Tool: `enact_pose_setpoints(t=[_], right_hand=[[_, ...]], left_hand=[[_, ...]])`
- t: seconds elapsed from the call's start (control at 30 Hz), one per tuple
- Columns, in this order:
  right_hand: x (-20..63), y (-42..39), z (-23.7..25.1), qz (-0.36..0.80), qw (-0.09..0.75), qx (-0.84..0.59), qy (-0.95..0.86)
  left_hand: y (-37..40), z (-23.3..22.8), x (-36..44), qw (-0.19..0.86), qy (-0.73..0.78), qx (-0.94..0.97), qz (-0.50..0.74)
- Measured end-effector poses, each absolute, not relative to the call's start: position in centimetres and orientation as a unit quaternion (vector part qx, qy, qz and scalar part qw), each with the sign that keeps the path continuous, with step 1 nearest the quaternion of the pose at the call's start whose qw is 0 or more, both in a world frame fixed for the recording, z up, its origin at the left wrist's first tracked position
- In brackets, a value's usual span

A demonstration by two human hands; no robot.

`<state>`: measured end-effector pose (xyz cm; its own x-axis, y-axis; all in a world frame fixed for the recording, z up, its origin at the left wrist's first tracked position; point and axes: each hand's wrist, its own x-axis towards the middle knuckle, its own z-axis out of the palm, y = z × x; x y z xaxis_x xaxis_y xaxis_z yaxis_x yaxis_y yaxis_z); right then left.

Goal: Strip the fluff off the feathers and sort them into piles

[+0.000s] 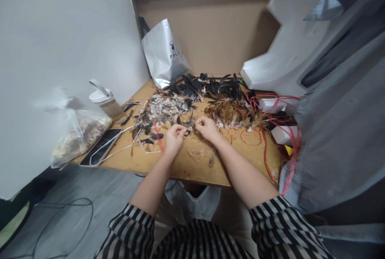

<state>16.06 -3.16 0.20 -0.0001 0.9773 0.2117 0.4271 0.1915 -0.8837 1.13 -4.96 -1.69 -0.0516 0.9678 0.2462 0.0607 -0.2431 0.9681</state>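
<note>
Over the front of the wooden table, my left hand (175, 138) is closed in a pinch on small dark feathers (189, 123). Just to its right, my right hand (207, 127) is also pinched, at the other side of these feathers; what lies between its fingertips is too small to make out. A heap of pale, speckled feathers (168, 106) lies beyond my left hand. Bundles of brown feathers (233, 112) sit past my right hand, with long black feathers (210, 86) behind them.
A silver bag (164, 54) leans against the cardboard panel (222, 30). At left are a lidded cup (106, 104), a filled plastic bag (80, 132) and a phone (102, 146) with a white cable. Red strings (266, 158) hang at right beside grey cloth (345, 130).
</note>
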Motion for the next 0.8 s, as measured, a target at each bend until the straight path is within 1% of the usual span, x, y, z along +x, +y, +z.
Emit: enact_pose_setpoints(t=[0.37, 0.6, 0.67, 0.8], right_hand=[[16.1, -3.1, 0.2, 0.339, 0.458, -0.552, -0.609], [15.7, -3.5, 0.6, 0.378, 0.523, -0.462, -0.609], [15.4, -3.7, 0.5, 0.377, 0.529, -0.443, -0.619], [15.1, -4.0, 0.5, 0.379, 0.513, -0.431, -0.638]], left_hand=[[-4.7, -1.2, 1.3, 0.470, 0.464, 0.499, 0.562], [-4.9, -0.3, 1.3, 0.606, 0.417, 0.447, 0.510], [-4.9, -0.3, 1.2, 0.623, 0.415, 0.429, 0.506], [-4.7, -0.4, 1.1, 0.624, 0.425, 0.404, 0.516]])
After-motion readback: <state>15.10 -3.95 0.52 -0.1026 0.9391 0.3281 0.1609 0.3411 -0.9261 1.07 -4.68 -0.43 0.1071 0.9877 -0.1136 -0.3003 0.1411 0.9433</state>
